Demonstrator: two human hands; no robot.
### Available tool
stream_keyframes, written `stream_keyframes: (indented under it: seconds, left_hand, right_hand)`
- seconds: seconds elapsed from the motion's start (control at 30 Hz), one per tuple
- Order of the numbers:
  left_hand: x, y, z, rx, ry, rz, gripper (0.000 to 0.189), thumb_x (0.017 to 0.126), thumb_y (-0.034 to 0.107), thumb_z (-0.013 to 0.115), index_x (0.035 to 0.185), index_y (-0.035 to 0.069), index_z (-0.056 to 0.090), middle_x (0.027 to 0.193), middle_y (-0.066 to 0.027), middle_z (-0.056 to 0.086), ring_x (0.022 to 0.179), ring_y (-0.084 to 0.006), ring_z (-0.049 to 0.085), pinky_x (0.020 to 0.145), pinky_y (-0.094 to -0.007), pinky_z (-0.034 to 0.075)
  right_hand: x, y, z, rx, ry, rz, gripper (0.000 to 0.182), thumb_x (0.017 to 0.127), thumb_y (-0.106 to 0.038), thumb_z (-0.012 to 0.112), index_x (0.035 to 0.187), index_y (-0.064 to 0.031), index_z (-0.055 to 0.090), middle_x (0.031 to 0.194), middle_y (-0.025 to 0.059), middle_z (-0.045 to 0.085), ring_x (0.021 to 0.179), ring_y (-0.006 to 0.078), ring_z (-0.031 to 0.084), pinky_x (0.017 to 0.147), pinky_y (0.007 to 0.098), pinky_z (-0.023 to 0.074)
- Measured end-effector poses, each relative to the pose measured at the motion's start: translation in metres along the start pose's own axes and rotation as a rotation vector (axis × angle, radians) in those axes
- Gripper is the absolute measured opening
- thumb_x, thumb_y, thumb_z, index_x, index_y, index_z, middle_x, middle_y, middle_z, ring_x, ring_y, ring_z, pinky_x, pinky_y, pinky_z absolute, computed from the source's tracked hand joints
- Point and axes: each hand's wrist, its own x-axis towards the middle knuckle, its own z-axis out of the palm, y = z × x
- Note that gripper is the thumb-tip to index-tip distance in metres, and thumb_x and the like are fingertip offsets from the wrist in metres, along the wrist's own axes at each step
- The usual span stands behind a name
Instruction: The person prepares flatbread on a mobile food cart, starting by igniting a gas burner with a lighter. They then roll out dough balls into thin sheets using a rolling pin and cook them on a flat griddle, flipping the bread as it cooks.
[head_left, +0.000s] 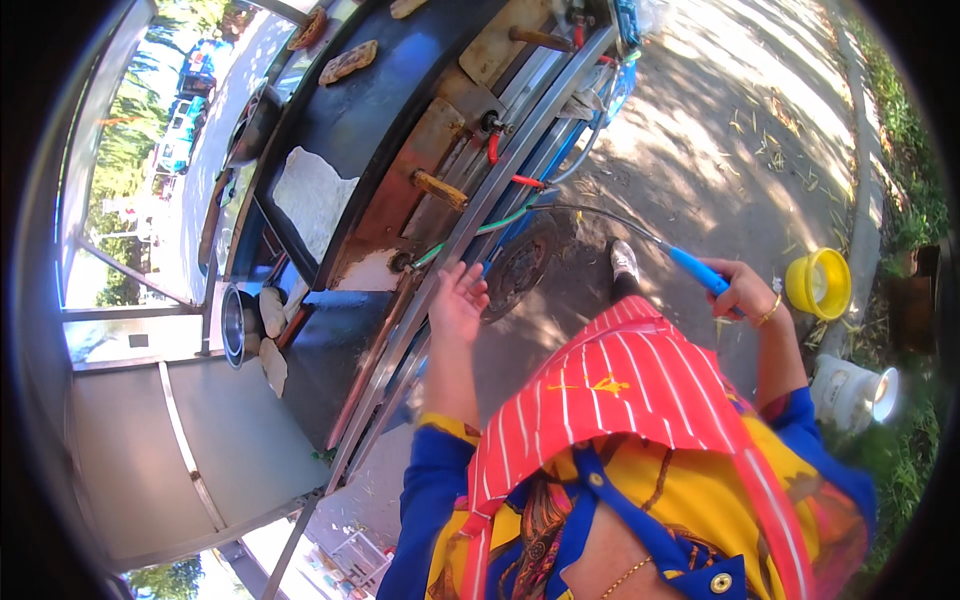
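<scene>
In my right hand (739, 289) is the blue handle (697, 270) of a tool with a thin, curved dark shaft. The shaft's far end reaches the cart's side near a green hose (501, 220). My left hand (459, 300) is empty, its fingers apart, beside the metal rail (480, 217) at the cart's edge. Beyond the rail is a dark flat griddle (397, 90). A pale, irregular flatbread (313, 202) lies on its near corner, and a browned oblong piece of food (349, 62) rests farther up. Wooden handles (440, 190) stick out from the rusty panel beneath the griddle.
Red hoses (493, 146) and valves line the cart's side, above a wheel (517, 266). A steel pot (234, 326) stands left of the griddle by several pale pieces (272, 311). On the ground at right are a yellow bucket (819, 285) and a white bucket (844, 392), near the curb (866, 172).
</scene>
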Motion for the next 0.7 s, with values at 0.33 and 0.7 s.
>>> stream_keyframes:
  seconds: [0.33, 0.7]
  left_hand:
    - [-0.141, -0.121, -0.158, -0.428, 0.485, -0.139, 0.020, 0.098, 0.028, 0.055, 0.108, 0.011, 0.060, 0.096, -0.0060, 0.069, 0.078, -0.0190, 0.061, 0.071, -0.0356, 0.051]
    - [-0.173, -0.157, -0.189, -0.496, 0.577, -0.022, 0.017, 0.098, 0.028, 0.056, 0.109, 0.014, 0.059, 0.096, -0.0033, 0.067, 0.080, -0.0199, 0.060, 0.072, -0.0365, 0.050]
  right_hand:
    - [0.149, -0.009, 0.075, 0.247, -0.320, 0.135, 0.064, 0.070, 0.009, 0.058, 0.130, -0.0121, 0.049, 0.071, 0.0069, 0.050, 0.044, 0.0129, 0.044, 0.036, 0.0288, 0.0336]
    - [0.345, -0.004, 0.236, 0.502, 0.285, 0.251, 0.053, 0.093, -0.048, 0.056, 0.132, -0.0132, 0.048, 0.118, 0.0226, 0.054, 0.090, 0.0366, 0.060, 0.071, 0.0484, 0.0533]
